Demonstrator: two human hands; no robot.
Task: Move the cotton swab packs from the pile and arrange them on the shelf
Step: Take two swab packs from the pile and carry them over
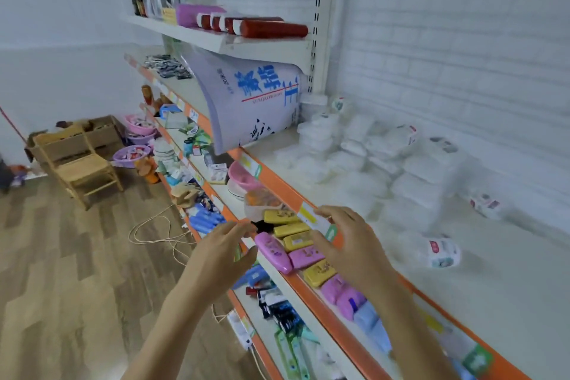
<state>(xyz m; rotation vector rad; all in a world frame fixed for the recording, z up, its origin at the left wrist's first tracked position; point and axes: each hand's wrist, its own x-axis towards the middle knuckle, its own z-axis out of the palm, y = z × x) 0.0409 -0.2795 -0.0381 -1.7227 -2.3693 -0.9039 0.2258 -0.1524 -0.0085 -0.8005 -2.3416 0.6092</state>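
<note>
Both hands [226, 245] [348, 237] empty before shelf [308, 194]

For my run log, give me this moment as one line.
left hand: open, holds nothing | right hand: open, holds nothing, at shelf edge | cotton swab packs: piled on shelf, untouched
</note>
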